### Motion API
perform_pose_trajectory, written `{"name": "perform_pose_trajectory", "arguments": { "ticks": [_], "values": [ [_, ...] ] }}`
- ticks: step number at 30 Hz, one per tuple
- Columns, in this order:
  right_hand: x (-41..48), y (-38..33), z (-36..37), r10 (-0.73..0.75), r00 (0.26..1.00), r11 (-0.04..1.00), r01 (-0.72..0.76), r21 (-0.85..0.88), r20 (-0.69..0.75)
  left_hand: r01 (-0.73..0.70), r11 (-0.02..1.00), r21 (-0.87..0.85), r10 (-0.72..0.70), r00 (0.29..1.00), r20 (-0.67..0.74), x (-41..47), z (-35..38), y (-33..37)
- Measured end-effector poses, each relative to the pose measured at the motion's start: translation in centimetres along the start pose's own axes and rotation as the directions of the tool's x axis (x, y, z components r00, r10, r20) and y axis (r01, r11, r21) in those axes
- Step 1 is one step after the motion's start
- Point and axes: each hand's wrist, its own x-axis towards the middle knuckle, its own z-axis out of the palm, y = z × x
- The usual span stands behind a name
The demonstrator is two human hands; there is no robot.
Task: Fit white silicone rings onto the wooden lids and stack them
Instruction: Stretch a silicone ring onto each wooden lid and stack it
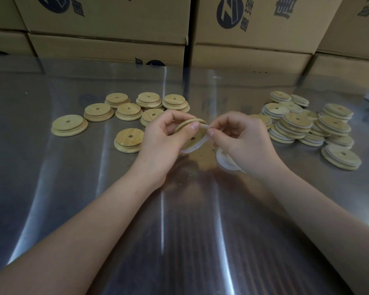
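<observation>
Left grip point(160, 138) holds wooden lid point(197, 136); right grip point(241, 138) pinches its ring point(193, 148).

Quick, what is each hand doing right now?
Left hand: grips a round wooden lid.
Right hand: pinches a white silicone ring at that lid's edge.

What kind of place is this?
Likely a small factory or packing workshop: printed cardboard cartons stacked along the back, a steel worktable, and many identical wooden lids in piles beside loose white rings.
</observation>
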Motion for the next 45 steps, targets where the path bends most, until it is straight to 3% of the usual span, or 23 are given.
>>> {"name": "perform_pose_trajectory", "arguments": {
  "ticks": [9, 15, 25, 33, 37, 45],
  "values": [
    [0.31, 0.01, -0.34, 0.106, 0.994, 0.990, -0.108, 0.087, 0.027, -0.059, 0.997, 0.058, 0.059, 0.998, 0.005, 0.13, 0.02, -0.22],
    [0.33, 0.22, -0.56, 0.111, 0.992, 0.991, -0.114, 0.066, 0.055, -0.157, 0.967, 0.201, 0.145, 0.987, 0.071, 0.22, -0.12, -0.03],
    [-0.02, 0.67, -0.63, -0.112, 0.991, 0.972, 0.123, -0.202, 0.068, -0.218, 0.901, 0.374, 0.182, 0.975, 0.127, -0.10, -0.26, 0.08],
    [-0.04, 0.19, -0.66, -0.225, 0.969, 0.947, 0.242, -0.209, 0.102, -0.304, 0.789, 0.534, 0.259, 0.953, 0.160, -0.49, -0.26, 0.14],
    [-0.07, -0.13, -0.57, -0.278, 0.954, 0.932, 0.297, -0.206, 0.114, -0.315, 0.785, 0.533, 0.290, 0.948, 0.133, -0.51, -0.28, 0.23],
    [-0.16, 0.30, -0.21, -0.157, 0.987, 0.981, 0.160, -0.108, 0.031, -0.259, 0.891, 0.372, 0.256, 0.965, 0.060, -0.62, 0.05, 0.43]
  ]
}}
